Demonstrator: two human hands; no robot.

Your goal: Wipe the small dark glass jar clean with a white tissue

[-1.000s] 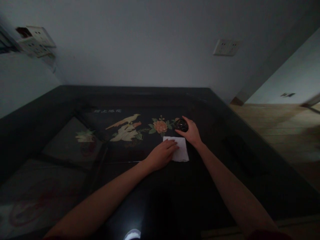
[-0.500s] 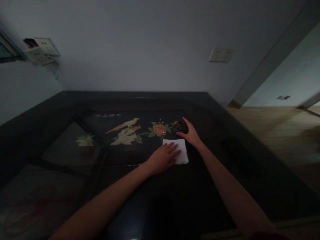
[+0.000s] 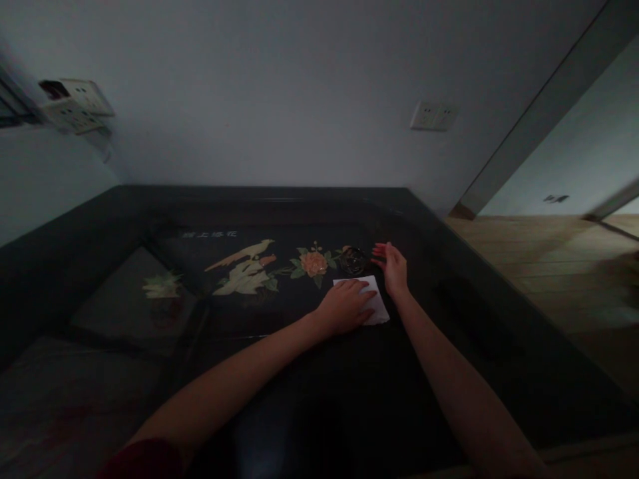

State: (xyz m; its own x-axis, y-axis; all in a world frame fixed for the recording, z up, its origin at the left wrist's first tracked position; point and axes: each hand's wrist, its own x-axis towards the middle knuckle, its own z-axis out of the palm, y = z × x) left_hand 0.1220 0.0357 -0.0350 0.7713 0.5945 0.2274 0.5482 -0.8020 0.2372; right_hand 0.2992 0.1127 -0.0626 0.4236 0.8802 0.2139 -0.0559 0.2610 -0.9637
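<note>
My left hand (image 3: 347, 307) lies palm down on a folded white tissue (image 3: 379, 311), fingers apart and flat, pressing it to the dark glossy tabletop (image 3: 309, 372). Just beyond the tissue sits a small round dark glass object (image 3: 353, 261); the dim light hides its exact kind. To its right, a short gap away, is my right hand (image 3: 394, 267), with its fingers stretched toward the glass object and nothing in them.
A picture of birds (image 3: 244, 269) and a pink flower (image 3: 313, 263) decorates the tabletop. A dark flat shape (image 3: 469, 309) is on the right, hard to make out. Behind rises a wall with a socket plate (image 3: 433, 116). Wooden floor (image 3: 524, 259) shows beyond the table's right edge.
My right hand has let go of the dark glass object and moved off to its right. My left hand and the tissue have slid slightly right. The view has shifted a little.
</note>
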